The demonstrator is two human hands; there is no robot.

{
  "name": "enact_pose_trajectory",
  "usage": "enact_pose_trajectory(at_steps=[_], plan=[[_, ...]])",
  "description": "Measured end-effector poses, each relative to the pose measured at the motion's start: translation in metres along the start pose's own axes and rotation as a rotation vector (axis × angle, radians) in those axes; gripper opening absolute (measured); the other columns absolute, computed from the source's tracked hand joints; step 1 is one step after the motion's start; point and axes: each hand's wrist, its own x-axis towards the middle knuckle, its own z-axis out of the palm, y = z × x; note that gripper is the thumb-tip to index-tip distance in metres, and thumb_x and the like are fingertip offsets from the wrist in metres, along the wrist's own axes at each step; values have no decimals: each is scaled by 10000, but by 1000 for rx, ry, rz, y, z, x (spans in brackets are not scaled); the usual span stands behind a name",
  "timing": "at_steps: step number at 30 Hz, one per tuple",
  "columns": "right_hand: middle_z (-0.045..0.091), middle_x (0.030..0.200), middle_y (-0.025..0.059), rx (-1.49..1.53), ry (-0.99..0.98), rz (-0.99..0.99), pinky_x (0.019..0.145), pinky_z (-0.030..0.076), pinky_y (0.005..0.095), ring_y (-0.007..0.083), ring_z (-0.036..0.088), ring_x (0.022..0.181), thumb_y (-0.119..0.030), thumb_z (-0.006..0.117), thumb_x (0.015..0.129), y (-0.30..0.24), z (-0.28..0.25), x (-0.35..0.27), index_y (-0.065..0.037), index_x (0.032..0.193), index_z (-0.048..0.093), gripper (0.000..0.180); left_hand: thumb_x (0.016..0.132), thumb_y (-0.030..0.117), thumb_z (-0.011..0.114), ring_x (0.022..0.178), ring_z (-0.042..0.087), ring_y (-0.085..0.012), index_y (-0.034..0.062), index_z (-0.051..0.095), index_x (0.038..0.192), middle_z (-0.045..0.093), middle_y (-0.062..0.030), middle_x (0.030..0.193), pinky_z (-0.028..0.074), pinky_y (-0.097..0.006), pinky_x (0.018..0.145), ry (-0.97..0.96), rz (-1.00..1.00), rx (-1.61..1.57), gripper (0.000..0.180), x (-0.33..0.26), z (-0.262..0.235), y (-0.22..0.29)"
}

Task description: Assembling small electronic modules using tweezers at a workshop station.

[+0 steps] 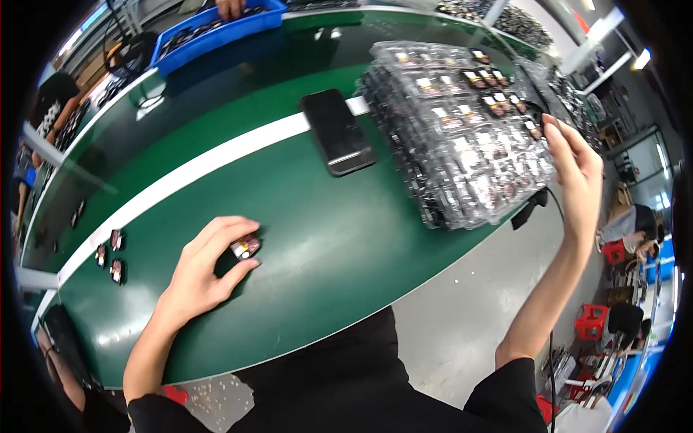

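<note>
The small dark rectangular component with a shiny metal end (245, 247) lies on the green conveyor belt (325, 245), in the near left part of the head view. The left hand (206, 270) covers it from the person's side: thumb and index fingertip pinch it, the remaining fingers curled above. The component sits at the fingertips, on the hand's far right side, its long axis running roughly left to right with the metal end pointing right. The left hand is by far the nearer hand; the right hand is well apart.

The right hand (577, 169) is raised at the right edge of the belt, fingers loosely extended and close together, fingertips touching or just beside the near right corner of the stack of clear plastic blister trays (455, 137). Whether it grips a tray edge cannot be determined. The trays hold many small dark components of the same kind in rows of pockets.

A black flat phone (337, 131) lies on the belt just left of the stack, across the white stripe (216, 155). Three more small dark components (112, 254) lie in a loose group near the belt's left edge, well apart from the left hand. A blue plastic bin (216, 32) at the far side holds dark parts; another person's hand (231, 7) rests at its rim.
</note>
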Motion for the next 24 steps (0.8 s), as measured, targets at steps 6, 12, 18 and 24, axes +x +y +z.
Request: enact_pose_trajectory(at_steps=[6,12,18,24], plan=[[683,864,-5,245,-434,-22,618,367,195,32,550,694,-19,675,1086,-83,64,-104,67,1349,791,300,859,72,934,1276,691,-352,40,716,1416,706,-158,1394,564,-453,1082,25,21,-46,599,7,7,1],[745,802,88,486,-661,38,574,534,256,116,726,637,62,778,1006,-92,163,-138,58,1147,831,151,800,231,1002,1158,640,-289,51,775,1304,687,-80,1259,517,-430,1006,-43,8,197,581,-9,-6,-13],[699,743,32,540,-765,-44,546,374,252,54,559,615,2,836,963,-79,206,-139,48,1034,846,85,831,234,998,965,687,-227,86,805,1331,777,-36,1120,455,-361,938,-108,-25,-48,556,-7,-6,-12],[667,686,38,453,-717,-199,509,366,277,78,541,544,13,835,900,-73,228,-147,28,954,839,57,809,248,1008,924,689,-209,54,826,1298,780,-38,1007,409,-370,942,-133,56,-44,557,-5,-4,-20]])
